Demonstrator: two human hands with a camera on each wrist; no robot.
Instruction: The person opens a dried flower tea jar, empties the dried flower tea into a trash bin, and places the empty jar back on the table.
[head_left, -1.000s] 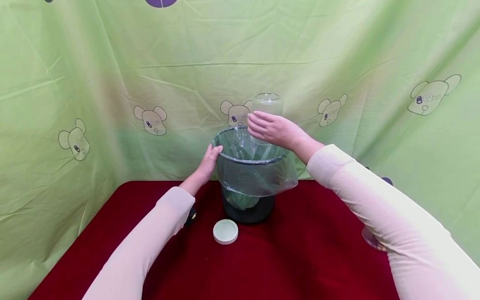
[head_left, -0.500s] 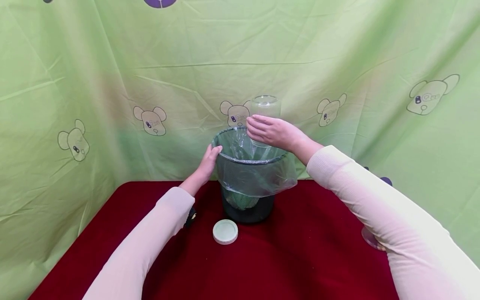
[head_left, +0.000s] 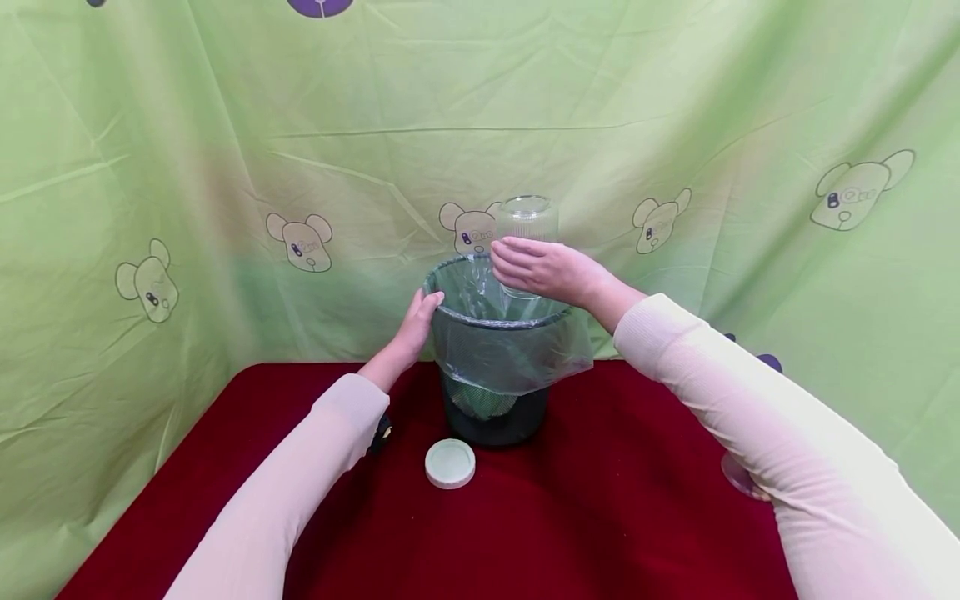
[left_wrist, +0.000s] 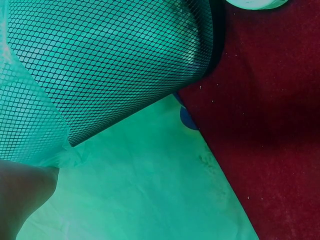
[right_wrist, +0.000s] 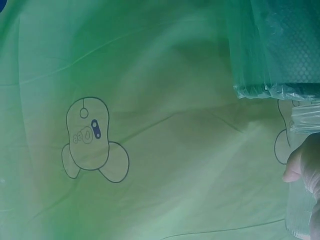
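In the head view, my right hand (head_left: 542,268) holds a clear ribbed jar (head_left: 528,218) upside down, its base up and its mouth just over the bin's opening. The right wrist view shows the thumb against the side of the jar (right_wrist: 297,215). A dark mesh wastebasket (head_left: 483,403) stands upright, lined with a clear plastic bag (head_left: 517,360) folded over its rim. My left hand (head_left: 415,327) grips the rim on the left, thumb on top; its other fingers are mostly hidden. In the left wrist view, that hand (left_wrist: 27,192) is at the corner, by the mesh (left_wrist: 110,60).
A round white lid (head_left: 450,463) lies on the red tablecloth (head_left: 540,533) in front of the bin. A small dark item (head_left: 382,433) peeks from behind the left sleeve. Partly behind the right sleeve is a clear container (head_left: 738,479). A green curtain (head_left: 360,183) closes off the back.
My right hand has come down a little and slightly left, with the inverted jar in it. The left hand stays on the bin's rim.
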